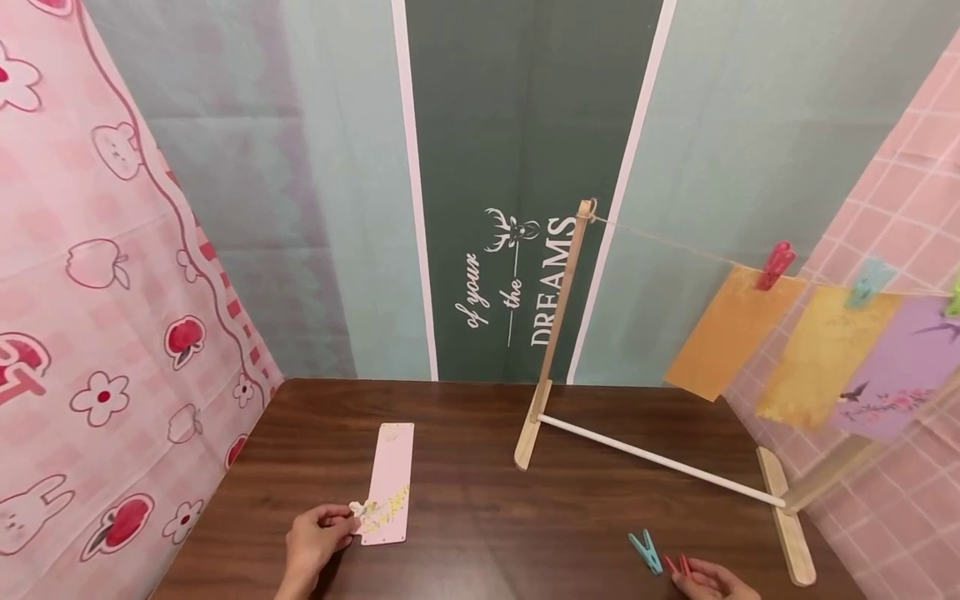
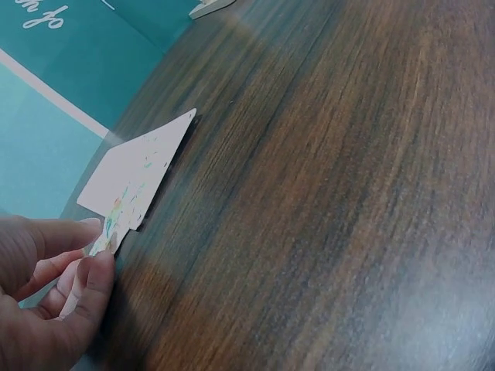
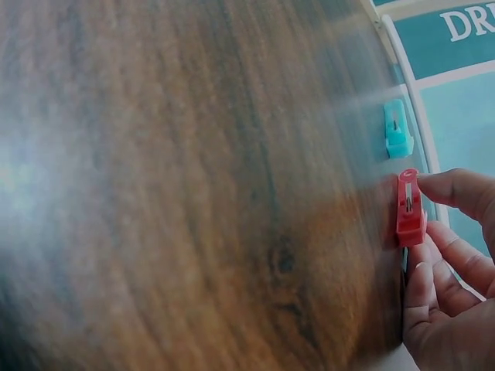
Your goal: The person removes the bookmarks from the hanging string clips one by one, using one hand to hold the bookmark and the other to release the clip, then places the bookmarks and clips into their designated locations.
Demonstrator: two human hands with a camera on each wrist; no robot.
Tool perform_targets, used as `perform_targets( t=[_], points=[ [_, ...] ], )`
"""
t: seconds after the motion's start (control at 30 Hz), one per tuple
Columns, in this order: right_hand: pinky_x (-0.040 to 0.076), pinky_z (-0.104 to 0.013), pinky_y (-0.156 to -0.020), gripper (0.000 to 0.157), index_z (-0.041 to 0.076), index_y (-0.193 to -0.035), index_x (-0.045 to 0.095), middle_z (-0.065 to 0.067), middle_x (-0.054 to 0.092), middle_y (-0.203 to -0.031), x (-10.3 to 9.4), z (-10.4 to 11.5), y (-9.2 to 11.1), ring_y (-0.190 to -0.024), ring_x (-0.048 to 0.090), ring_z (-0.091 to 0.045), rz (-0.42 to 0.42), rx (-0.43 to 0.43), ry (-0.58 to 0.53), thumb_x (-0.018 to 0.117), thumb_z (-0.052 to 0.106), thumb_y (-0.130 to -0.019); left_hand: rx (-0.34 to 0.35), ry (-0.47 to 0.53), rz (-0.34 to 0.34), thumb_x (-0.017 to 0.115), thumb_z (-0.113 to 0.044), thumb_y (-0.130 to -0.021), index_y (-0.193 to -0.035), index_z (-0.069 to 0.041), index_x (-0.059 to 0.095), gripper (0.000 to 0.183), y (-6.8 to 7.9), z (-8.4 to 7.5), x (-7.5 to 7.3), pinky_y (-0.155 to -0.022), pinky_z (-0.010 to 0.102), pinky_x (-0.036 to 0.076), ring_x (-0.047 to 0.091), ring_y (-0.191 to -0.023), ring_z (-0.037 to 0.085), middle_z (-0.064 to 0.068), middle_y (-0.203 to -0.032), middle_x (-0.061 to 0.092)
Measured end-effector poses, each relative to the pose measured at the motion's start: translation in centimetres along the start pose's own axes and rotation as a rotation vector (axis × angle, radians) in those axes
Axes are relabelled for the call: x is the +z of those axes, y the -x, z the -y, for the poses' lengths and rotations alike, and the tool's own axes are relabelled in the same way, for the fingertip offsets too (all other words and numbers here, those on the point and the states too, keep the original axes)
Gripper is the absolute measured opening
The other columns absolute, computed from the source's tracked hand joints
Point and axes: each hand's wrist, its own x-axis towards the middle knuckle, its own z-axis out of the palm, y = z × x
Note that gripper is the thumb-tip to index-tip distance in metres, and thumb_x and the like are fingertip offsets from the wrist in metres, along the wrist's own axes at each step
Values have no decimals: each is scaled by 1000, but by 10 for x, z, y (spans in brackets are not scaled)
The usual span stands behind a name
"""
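A narrow pink card [image 1: 392, 467] with yellow flowers near its lower end lies on the table, left of the middle. My left hand [image 1: 318, 537] pinches the patterned piece that juts from its lower left edge, thumb below and fingertips above in the left wrist view. At the lower right, my right hand [image 1: 716, 581] holds a red clothespin [image 3: 411, 210] between thumb and fingers, low over the tabletop. A light blue clothespin [image 1: 646, 552] lies just left of the red one.
A wooden stand [image 1: 558, 308] with a white crossbar [image 1: 660, 458] fills the table's right side. From its string hang an orange card [image 1: 731, 333], a yellow card [image 1: 828, 358] and a purple card [image 1: 900, 358], each clipped. Fabric curtains [image 1: 345, 183] close in the brown table [image 1: 465, 483].
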Motion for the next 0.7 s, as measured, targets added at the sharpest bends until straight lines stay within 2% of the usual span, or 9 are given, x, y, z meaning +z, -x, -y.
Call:
perform_targets(
  t=[0.13, 0.3, 0.47, 0.7],
  points=[
    [54, -28, -56, 69, -19, -106, 61, -8, 67, -76, 5, 5, 5, -66, 64, -15, -104, 2, -24, 91, 24, -62, -9, 43, 2, 77, 4, -75, -94, 15, 66, 24, 0, -1, -1, -54, 26, 55, 63, -60, 15, 5, -69, 62],
    [54, -28, -58, 67, -18, -108, 61, -9, 69, -78, 0, 9, 8, -68, 64, -15, -78, 14, -46, 88, 27, -67, -23, 66, 7, 76, 3, -77, -95, 14, 65, 23, 1, -5, -1, -54, 26, 55, 63, -60, 15, 6, -69, 61],
    [53, -27, -55, 53, -16, -102, 66, -10, 70, -77, 1, 18, 14, -64, 63, -11, -144, -25, -16, 83, 22, -70, -24, 51, 16, 76, -1, -79, -96, 13, 66, 24, -1, -4, -2, -55, 27, 56, 63, -63, 15, 5, -71, 62],
    [53, -27, -52, 44, -17, -101, 66, -12, 70, -75, 3, 25, 23, -61, 64, -12, -186, -57, -22, 78, 17, -74, -38, 66, 10, 72, -4, -84, -98, 12, 65, 22, -1, -2, -1, -57, 28, 56, 64, -65, 16, 7, -75, 63]
  ],
)
